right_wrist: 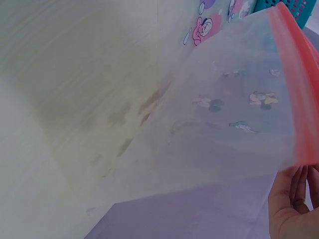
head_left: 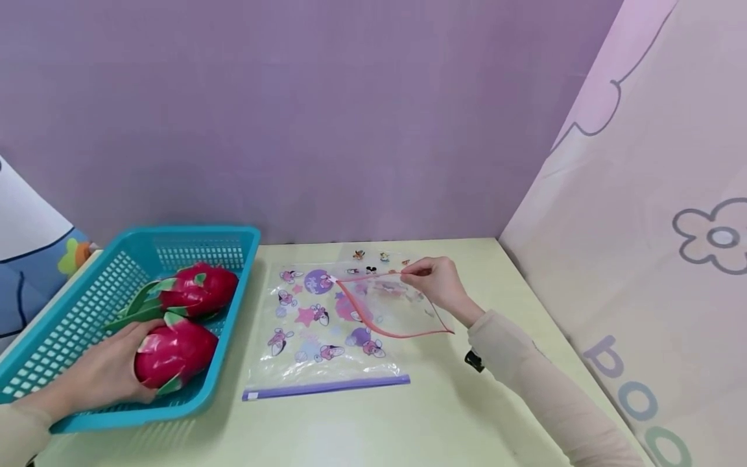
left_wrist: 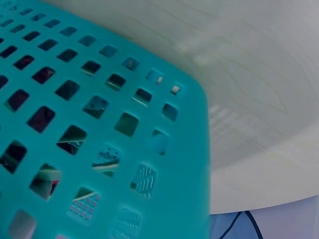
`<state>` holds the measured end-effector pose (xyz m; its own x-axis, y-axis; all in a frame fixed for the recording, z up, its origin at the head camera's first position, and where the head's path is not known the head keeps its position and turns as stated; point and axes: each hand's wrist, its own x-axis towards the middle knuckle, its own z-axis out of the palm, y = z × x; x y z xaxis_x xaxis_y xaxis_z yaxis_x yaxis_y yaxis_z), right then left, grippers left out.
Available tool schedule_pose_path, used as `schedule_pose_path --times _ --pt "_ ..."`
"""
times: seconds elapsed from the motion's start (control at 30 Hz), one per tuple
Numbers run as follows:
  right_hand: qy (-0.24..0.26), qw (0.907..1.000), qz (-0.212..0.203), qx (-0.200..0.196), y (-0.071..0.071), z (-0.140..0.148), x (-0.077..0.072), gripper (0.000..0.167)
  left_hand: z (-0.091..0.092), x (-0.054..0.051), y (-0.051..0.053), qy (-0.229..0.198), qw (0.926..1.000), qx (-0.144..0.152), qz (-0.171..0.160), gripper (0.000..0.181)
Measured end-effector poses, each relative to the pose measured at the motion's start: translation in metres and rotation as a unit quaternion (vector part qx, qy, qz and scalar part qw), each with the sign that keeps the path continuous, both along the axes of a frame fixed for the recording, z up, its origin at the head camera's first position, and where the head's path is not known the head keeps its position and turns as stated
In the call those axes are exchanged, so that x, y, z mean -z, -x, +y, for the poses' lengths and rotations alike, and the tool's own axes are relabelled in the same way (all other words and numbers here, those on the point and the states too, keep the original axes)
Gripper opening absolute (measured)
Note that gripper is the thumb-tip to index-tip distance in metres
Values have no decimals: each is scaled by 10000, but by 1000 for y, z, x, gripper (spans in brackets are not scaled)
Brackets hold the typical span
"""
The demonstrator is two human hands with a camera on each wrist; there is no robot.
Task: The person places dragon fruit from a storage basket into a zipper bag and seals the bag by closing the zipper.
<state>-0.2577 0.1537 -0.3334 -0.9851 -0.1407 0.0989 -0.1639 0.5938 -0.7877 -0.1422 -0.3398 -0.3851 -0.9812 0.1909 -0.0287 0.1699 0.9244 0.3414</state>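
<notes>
Purple sheeting (head_left: pixel 350 130) covers the wall across the upper frame, above a pale yellow tabletop (head_left: pixel 443 415). At centre right, the thumb and fingertips of the person's right hand (head_left: pixel 434 279) pinch the coral-red zip edge of a clear plastic bag with small cartoon prints (head_left: pixel 399 301), its mouth gaping. At lower left, the fingers and thumb of the left hand (head_left: pixel 102 363) curve round a glossy magenta dragon fruit with green leaf tips (head_left: pixel 177 353), which sits inside a teal perforated plastic basket (head_left: pixel 227 327). A second magenta dragon fruit with long green leaves (head_left: pixel 204 288) lies just behind it. Near the middle, a clear bag with pink and purple prints and a purple zip strip (head_left: pixel 327 337) lies flat, partly under the coral-edged one.

From where I stand, the held fruit's slick skin could slide from the grip, or its leaf tips could snag the basket rim if it were raised. The thin film hangs from one pinch, so a slip could let the mouth sag. Because the bags overlap, a tug could drag both.
</notes>
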Motion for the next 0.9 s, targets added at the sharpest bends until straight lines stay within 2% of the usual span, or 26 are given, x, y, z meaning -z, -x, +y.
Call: schedule_pose_path --times 0.1,0.23,0.4,0.67,0.8,0.9 --pt "-26 10000 -37 14 0 -1 2 9 1 2 -4 -19 10000 -84 -13 118" --pt "7 9999 32 -108 1 -4 2 10 3 0 -9 47 9996 -246 128 118" --pt "26 9999 28 -102 5 -6 1 11 5 -7 -11 73 9986 -454 250 119" --pt "8 9996 -264 -31 4 -5 10 12 11 -17 -14 18 9973 -683 256 124" --pt "14 9998 -106 -160 5 -3 11 12 12 -23 -13 -35 9972 -657 350 123" --pt "34 9997 40 -252 8 -5 11 11 12 -30 -11 -18 9960 -756 481 123"
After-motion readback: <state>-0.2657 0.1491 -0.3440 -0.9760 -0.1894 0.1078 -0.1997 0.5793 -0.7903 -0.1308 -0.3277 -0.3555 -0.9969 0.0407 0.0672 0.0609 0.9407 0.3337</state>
